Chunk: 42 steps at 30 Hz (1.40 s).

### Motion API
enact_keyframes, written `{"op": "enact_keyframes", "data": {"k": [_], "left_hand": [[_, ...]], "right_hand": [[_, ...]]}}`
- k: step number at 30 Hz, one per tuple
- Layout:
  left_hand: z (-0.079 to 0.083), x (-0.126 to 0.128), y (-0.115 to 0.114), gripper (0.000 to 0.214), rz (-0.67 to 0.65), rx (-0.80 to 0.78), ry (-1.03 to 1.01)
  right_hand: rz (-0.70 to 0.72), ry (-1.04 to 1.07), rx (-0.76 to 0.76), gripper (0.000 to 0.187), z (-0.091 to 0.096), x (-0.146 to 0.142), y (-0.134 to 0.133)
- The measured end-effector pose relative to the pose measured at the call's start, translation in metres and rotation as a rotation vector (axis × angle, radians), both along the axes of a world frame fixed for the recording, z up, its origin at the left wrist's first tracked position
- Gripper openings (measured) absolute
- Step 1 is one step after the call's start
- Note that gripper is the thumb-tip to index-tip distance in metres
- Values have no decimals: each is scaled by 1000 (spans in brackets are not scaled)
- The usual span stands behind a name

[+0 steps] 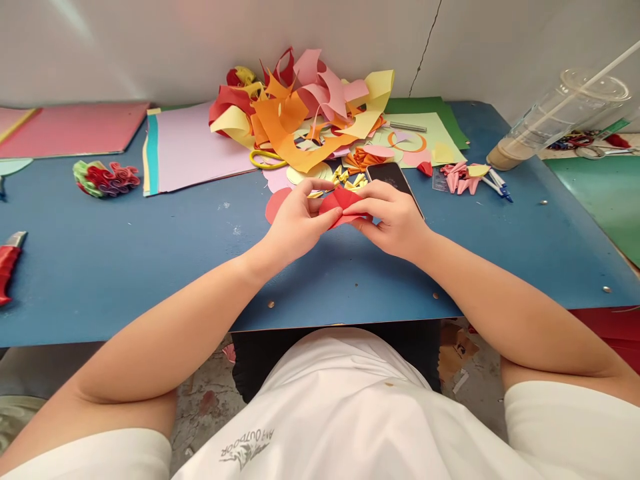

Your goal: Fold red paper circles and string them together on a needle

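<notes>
Both my hands meet over the middle of the blue table (125, 267). My left hand (295, 223) and my right hand (393, 220) pinch a small folded piece of red paper (340, 203) between thumbs and fingertips, a little above the tabletop. A red paper circle (274, 203) lies flat just left of my left hand. Small folded yellow paper pieces (347, 180) lie right behind the red piece. A dark phone (390, 179) lies face up behind my right hand.
A heap of cut coloured paper scraps (300, 110) and yellow-handled scissors (265, 160) sit at the back. Lilac sheets (195, 147), pink sheets (70, 127), a paper flower (105, 179), a red-handled knife (7, 263), pens (497, 183) and a plastic cup with straw (560, 117) surround them.
</notes>
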<state>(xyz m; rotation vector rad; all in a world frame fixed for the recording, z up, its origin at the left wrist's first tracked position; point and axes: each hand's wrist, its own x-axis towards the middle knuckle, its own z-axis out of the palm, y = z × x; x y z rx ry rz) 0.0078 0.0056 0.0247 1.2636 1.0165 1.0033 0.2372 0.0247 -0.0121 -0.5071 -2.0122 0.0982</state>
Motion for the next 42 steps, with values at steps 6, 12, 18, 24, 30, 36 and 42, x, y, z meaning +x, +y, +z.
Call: {"op": "enact_keyframes", "data": {"k": [6, 12, 18, 24, 30, 36, 42], "left_hand": [[-4, 1, 0, 46, -46, 46, 1], [3, -2, -2, 38, -114, 155, 58], [4, -9, 0, 32, -182, 403, 268], [2, -4, 3, 25, -130, 244, 65], [1, 1, 1, 30, -54, 192, -29], [4, -1, 0, 21, -52, 277, 61], [2, -5, 1, 15, -29, 511, 171]], "right_hand": [[-28, 45, -130, 18, -3, -1, -7], [-85, 36, -280, 47, 3, 3, -13], [-58, -5, -168, 42, 10, 3, -15], [-31, 123, -299, 27, 12, 1, -14], [9, 91, -361, 23, 11, -1, -11], [20, 33, -302, 15, 10, -3, -11], [23, 25, -479, 11, 21, -2, -14]]}}
